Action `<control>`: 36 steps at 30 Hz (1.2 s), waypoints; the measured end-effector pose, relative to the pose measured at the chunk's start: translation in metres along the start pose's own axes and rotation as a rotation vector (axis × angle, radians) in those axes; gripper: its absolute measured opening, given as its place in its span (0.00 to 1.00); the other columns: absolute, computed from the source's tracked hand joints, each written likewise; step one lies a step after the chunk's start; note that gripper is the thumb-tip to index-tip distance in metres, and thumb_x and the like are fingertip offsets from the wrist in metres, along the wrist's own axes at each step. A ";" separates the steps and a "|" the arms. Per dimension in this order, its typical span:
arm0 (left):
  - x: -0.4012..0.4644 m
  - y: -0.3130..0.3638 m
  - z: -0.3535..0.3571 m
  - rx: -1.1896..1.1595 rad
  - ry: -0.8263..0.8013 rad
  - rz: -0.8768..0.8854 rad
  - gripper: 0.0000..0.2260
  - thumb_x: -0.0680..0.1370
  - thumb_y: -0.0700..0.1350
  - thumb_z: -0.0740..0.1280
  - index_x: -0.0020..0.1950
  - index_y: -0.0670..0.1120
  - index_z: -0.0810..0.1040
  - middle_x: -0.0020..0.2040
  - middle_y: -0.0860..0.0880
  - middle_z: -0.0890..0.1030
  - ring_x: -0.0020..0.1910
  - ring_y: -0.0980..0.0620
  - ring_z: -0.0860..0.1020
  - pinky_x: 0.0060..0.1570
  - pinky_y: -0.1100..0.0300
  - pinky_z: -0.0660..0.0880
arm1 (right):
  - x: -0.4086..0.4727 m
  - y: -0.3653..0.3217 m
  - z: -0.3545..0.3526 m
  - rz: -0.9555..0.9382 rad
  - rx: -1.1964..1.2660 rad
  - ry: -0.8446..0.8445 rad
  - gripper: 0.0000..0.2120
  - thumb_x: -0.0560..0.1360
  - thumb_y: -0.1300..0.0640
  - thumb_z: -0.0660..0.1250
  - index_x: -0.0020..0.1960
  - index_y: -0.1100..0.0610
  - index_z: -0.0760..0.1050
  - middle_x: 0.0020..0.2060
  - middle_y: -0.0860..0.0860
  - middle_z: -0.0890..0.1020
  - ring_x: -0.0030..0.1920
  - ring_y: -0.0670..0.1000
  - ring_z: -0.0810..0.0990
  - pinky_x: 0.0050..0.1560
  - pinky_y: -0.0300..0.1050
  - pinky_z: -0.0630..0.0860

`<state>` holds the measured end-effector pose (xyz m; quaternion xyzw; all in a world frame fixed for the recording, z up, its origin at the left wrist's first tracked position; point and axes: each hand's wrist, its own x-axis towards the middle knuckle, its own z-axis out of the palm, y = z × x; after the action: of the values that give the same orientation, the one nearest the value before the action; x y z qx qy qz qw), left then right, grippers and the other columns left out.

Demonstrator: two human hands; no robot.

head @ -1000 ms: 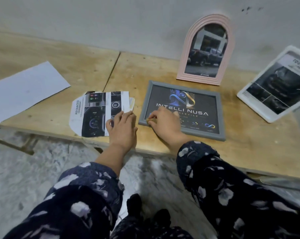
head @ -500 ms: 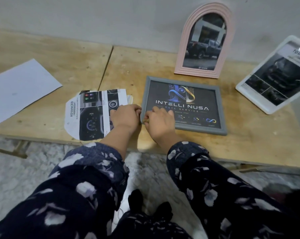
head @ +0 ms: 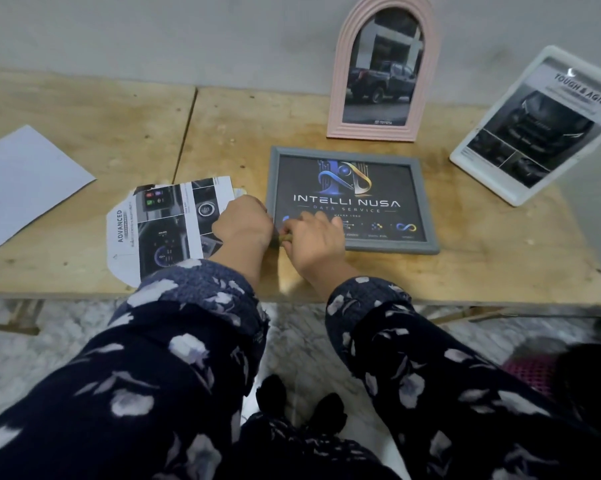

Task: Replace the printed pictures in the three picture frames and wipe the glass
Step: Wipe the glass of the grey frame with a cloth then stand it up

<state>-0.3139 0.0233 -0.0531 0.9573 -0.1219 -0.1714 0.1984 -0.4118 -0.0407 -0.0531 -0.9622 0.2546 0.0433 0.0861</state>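
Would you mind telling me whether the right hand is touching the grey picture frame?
Touching. The head view shows the right hand lying over the grey picture frame at its near left corner, fingers on the glass.

Low plywood table [head: 465,271] against grey wall [head: 153,36]; mottled grey-white floor [head: 32,348] below.

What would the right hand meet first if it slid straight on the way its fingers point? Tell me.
The right hand already lies on the grey frame, fingers pointing up-right across its glass. Going straight on, it would probably meet the frame's far rim first; the pink frame stands beyond.
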 end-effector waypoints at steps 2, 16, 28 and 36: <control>-0.003 0.002 0.001 0.035 0.013 -0.005 0.07 0.76 0.43 0.66 0.51 0.51 0.82 0.55 0.47 0.81 0.55 0.42 0.79 0.49 0.56 0.70 | -0.003 0.007 -0.001 0.021 0.017 -0.001 0.09 0.78 0.52 0.60 0.55 0.46 0.77 0.53 0.49 0.77 0.57 0.55 0.72 0.53 0.50 0.62; -0.003 0.010 0.002 0.155 0.011 -0.016 0.10 0.75 0.40 0.63 0.51 0.49 0.82 0.52 0.45 0.81 0.53 0.40 0.78 0.57 0.50 0.68 | -0.028 0.078 -0.010 0.203 -0.035 -0.024 0.08 0.78 0.51 0.61 0.55 0.45 0.76 0.52 0.49 0.77 0.57 0.54 0.71 0.57 0.51 0.62; -0.023 0.024 0.014 0.335 0.108 -0.061 0.11 0.77 0.43 0.60 0.59 0.46 0.76 0.57 0.43 0.76 0.60 0.41 0.73 0.62 0.45 0.61 | -0.034 0.113 -0.014 0.176 0.033 -0.057 0.09 0.79 0.52 0.59 0.55 0.42 0.75 0.56 0.51 0.77 0.60 0.56 0.71 0.63 0.55 0.61; -0.076 0.024 0.065 0.156 0.123 -0.063 0.46 0.72 0.72 0.60 0.79 0.46 0.49 0.79 0.45 0.47 0.76 0.43 0.53 0.69 0.40 0.56 | -0.030 0.123 -0.018 0.086 0.030 -0.074 0.10 0.78 0.50 0.61 0.57 0.43 0.77 0.57 0.51 0.78 0.60 0.56 0.71 0.59 0.55 0.63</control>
<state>-0.4114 0.0024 -0.0776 0.9819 -0.0924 -0.1085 0.1248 -0.4986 -0.1349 -0.0496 -0.9468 0.2929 0.0786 0.1081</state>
